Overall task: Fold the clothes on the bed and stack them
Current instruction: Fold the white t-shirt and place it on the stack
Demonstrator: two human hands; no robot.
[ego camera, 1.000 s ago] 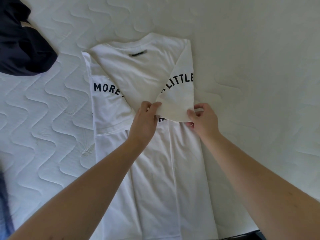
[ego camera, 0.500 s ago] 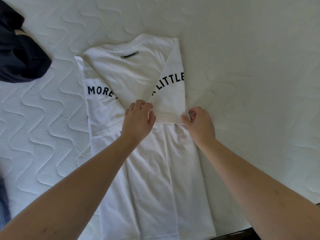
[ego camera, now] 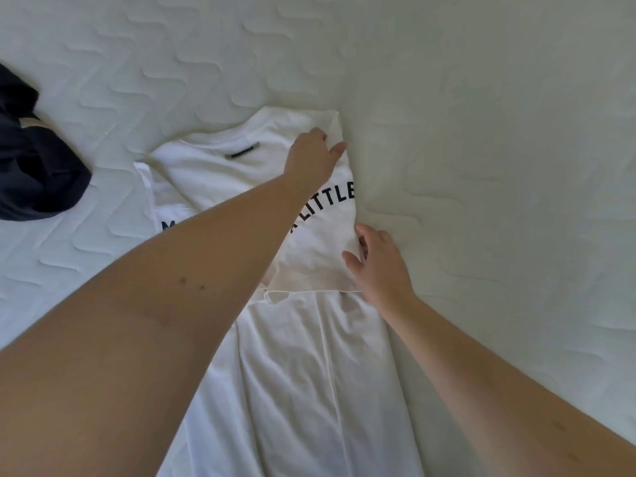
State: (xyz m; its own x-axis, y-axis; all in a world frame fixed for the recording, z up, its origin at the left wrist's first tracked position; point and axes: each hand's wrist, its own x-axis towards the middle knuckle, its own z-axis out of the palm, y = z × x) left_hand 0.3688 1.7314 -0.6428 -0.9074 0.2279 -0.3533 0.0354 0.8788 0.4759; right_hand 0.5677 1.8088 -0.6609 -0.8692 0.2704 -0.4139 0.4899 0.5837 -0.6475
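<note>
A white quilted mattress cover [ego camera: 481, 132] fills the frame edge to edge, stitched all over with a repeating pattern of wavy, S-shaped lines that stand out as shallow ridges and grooves. The light is soft and even, seemingly daylight, and brightest toward the upper left of the frame. The right side and upper right look slightly greyer and dimmer. No wall, floor or window is in view.

white T-shirt [ego camera: 303, 366] | folded right sleeve panel: "LITTLE" in dark capitals, curved | left side, near the forearm: a lone "M", rest hidden | far neck label [ego camera: 245, 151]: dark, too small to read
</note>
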